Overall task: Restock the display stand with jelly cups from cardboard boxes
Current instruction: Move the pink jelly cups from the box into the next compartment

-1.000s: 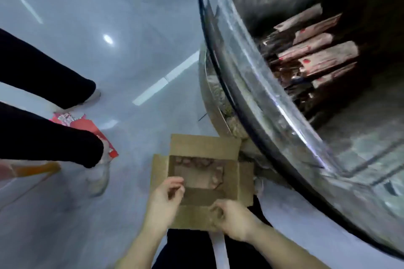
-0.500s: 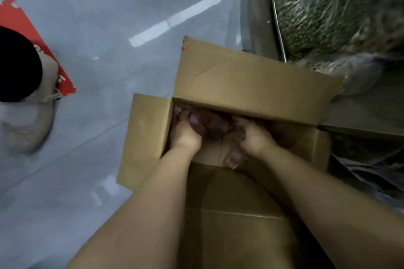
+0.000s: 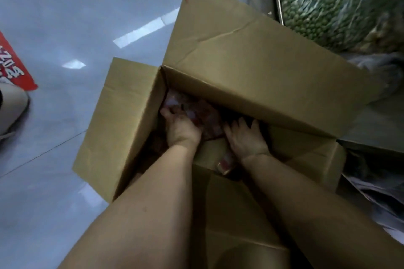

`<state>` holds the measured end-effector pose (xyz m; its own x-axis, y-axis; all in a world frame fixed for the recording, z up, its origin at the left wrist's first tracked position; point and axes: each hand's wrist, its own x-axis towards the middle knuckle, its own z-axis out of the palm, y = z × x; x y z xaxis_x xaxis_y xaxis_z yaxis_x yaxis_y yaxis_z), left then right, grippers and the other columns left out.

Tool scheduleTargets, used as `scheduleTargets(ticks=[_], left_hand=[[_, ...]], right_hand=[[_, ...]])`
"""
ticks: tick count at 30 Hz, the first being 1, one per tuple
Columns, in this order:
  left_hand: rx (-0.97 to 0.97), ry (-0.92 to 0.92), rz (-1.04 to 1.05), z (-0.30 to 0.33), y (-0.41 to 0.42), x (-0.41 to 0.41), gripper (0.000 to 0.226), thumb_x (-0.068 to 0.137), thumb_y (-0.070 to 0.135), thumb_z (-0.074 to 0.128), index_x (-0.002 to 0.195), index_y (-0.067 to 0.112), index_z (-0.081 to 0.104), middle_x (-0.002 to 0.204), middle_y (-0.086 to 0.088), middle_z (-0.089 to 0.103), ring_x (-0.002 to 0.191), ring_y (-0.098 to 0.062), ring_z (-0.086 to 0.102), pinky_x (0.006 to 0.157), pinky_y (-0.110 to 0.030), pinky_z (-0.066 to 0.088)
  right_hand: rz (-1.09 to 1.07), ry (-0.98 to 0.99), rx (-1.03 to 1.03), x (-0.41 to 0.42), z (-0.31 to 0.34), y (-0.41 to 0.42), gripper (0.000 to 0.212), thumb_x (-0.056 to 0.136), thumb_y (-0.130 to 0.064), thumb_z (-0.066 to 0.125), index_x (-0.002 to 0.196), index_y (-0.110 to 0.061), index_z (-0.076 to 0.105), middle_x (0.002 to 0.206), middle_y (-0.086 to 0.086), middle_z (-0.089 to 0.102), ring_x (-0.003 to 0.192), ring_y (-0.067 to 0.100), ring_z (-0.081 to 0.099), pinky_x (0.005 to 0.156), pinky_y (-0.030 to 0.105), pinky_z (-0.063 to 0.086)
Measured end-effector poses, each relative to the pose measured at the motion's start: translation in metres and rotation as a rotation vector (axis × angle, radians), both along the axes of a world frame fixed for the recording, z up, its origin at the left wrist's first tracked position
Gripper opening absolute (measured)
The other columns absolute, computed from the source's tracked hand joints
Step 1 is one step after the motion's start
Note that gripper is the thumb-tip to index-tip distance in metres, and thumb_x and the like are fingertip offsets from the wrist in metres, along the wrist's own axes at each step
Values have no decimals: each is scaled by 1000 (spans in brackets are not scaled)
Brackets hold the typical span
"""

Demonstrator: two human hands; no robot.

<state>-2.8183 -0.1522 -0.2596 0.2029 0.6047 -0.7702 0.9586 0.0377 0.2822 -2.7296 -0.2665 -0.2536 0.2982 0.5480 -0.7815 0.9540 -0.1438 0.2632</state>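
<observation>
Head view puts both my hands deep in the open brown cardboard box (image 3: 251,67) on the grey tiled floor. My left hand (image 3: 182,130) curls onto the reddish foil-topped jelly cups (image 3: 205,117) piled against the far wall; my right hand (image 3: 246,137) lies over them, fingers spread. Whether either truly grips, I cannot tell. Scooping too many risks cups spilling, and the leaning far flap could fold down onto my wrists.
</observation>
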Motion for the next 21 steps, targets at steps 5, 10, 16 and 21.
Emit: scheduleTargets(ticks=[5, 10, 16, 21], left_hand=[[-116, -53, 72, 21, 1, -5, 56, 76, 33, 70, 119, 2, 53, 126, -19, 55, 122, -31, 49, 98, -33, 41], [-229, -279, 316, 137, -10, -30, 27, 61, 38, 63, 80, 19, 57, 78, -4, 65, 83, -25, 64, 82, -34, 53], [-131, -550, 240, 349, -15, -52, 26, 60, 42, 58, 86, 37, 58, 93, 0, 55, 75, -13, 55, 75, -31, 48], [76, -775, -90, 533, -19, -46, 50, 68, 23, 47, 108, 51, 43, 111, 22, 50, 99, 6, 51, 79, -4, 37]], right_hand=[[-288, 71, 45, -5, 27, -3, 40, 95, -15, 37, 135, -10, 36, 133, 15, 41, 124, 33, 35, 94, 46, 39], [-1510, 558, 349, -21, 131, -15, 52, 82, -17, 64, 130, -9, 46, 109, 17, 63, 80, 28, 61, 69, 37, 52], [-2165, 1025, 564, -45, 356, -30, 6, 89, -17, 44, 89, -20, 49, 74, 13, 51, 52, 18, 52, 44, 22, 36], [-2225, 1557, 687, -51, 538, -51, 22, 82, -19, 59, 104, -19, 58, 92, 12, 51, 68, 14, 54, 65, 28, 47]])
